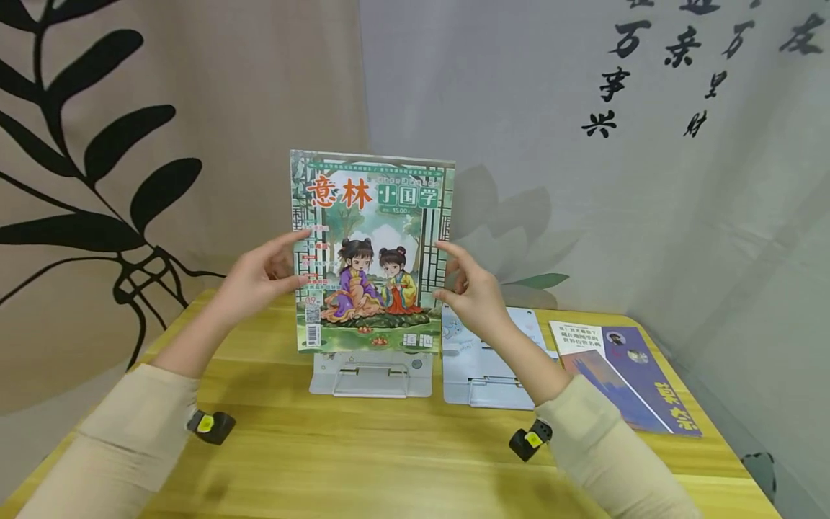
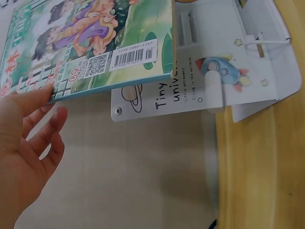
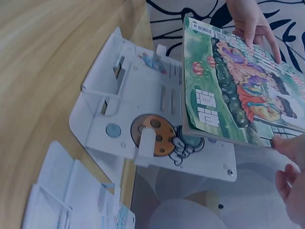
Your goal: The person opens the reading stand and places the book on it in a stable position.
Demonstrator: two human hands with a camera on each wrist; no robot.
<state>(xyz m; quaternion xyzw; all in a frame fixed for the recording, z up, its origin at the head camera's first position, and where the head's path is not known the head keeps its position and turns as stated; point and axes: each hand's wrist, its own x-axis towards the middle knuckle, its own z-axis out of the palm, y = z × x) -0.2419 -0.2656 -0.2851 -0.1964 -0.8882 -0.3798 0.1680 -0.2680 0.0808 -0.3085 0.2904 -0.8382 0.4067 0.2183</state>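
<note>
A magazine (image 1: pixel 375 252) with two cartoon children on its green cover is held upright by both hands. My left hand (image 1: pixel 264 270) pinches its left edge, thumb on the front cover. On the opposite edge my right hand (image 1: pixel 472 285) grips it the same way. Behind and below the magazine stands a white book stand (image 1: pixel 371 375) printed with a rocket and planets; the magazine hides most of its back plate in the head view. In the right wrist view the magazine's lower edge overlaps the back plate of the stand (image 3: pixel 157 138), apart from its bottom ledge.
A second, bluish book stand (image 1: pixel 489 367) is to the right, partly behind my right forearm. Farther right a purple and white book (image 1: pixel 629 378) lies flat on the wooden table (image 1: pixel 363 461). A curtain with plant drawings and black writing hangs behind the table.
</note>
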